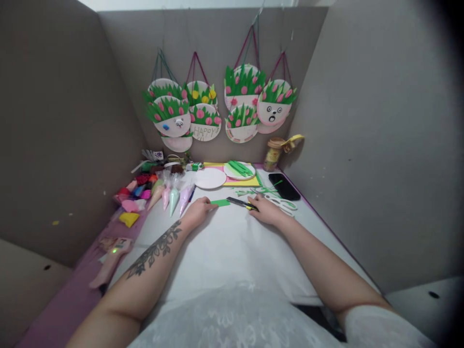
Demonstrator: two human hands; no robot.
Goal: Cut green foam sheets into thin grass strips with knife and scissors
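Table: white-covered top (224,261) with purple showing along its left and right edges.
Room: gray panel walls (119,29) on 3 sides.
Back wall: 4 clusters of white paper-plate pockets (206,123) hang on magenta and teal cords, filled with spiky green paper grass and round pink or yellow blooms.
Far edge: 1 bare white disc (210,179); beside it, a plate (227,175) heaped with slim green strips (239,167), over yellow and pink sheets (235,184).
Left edge: cone-shaped pastel bags (174,199), glossy and plump; nearer, a pink gun-shaped tool (110,263) with a green light.
Right edge: flat black phone (286,187); white-handled scissors (288,205).
Green paper strip: flat, smooth, rectangular, midway between the side edges, toward the far edge.
Left hand (197,212): fingers narrow on the strip's (222,203) left end.
Right hand (266,210): wrapped around a black-and-yellow cutting tool (237,201), tip at the strip's right end; contact unclear.
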